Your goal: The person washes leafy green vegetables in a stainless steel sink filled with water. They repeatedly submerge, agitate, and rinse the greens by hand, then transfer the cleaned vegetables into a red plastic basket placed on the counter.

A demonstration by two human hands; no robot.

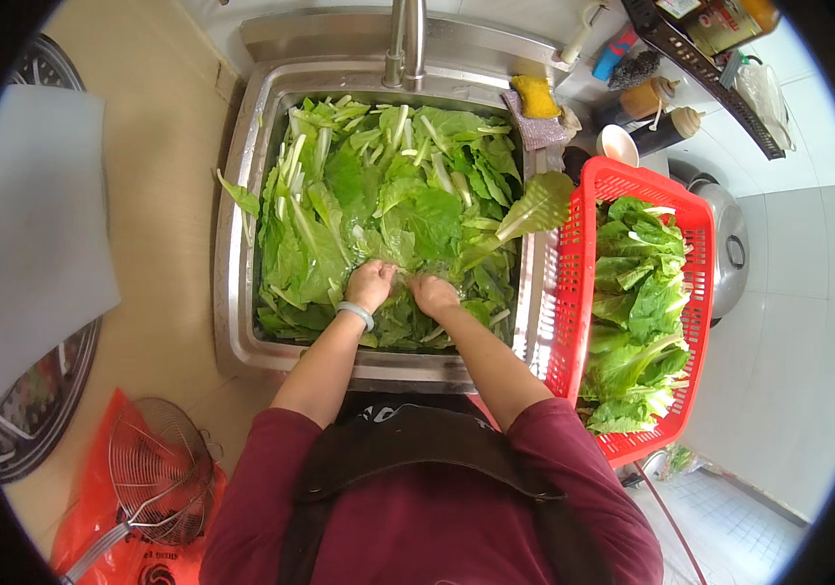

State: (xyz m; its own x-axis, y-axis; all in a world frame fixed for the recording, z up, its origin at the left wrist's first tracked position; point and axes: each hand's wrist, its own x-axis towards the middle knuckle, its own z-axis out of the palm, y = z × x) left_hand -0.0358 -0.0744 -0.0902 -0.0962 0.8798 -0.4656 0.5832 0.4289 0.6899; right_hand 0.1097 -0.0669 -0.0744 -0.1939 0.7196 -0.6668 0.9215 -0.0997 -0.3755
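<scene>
A stainless steel sink (231,322) is filled with wet leafy greens (344,175) that have pale stems. My left hand (371,284), with a pale bangle on its wrist, is among the leaves near the sink's front side. Close beside it on the right is my right hand (433,294). The fingers of both hands are curled in on wet leaf pieces between them; the fingertips are partly hidden. One large leaf (534,208) hangs over the sink's right rim, and a smaller leaf (240,196) lies across the left rim.
A red plastic basket (577,307) of greens stands right of the sink. The faucet (414,44) rises behind. A yellow sponge (536,96), sauce bottles (647,99) and a white bowl (617,145) sit back right. A wire skimmer (161,468) lies on a red bag (95,482) lower left.
</scene>
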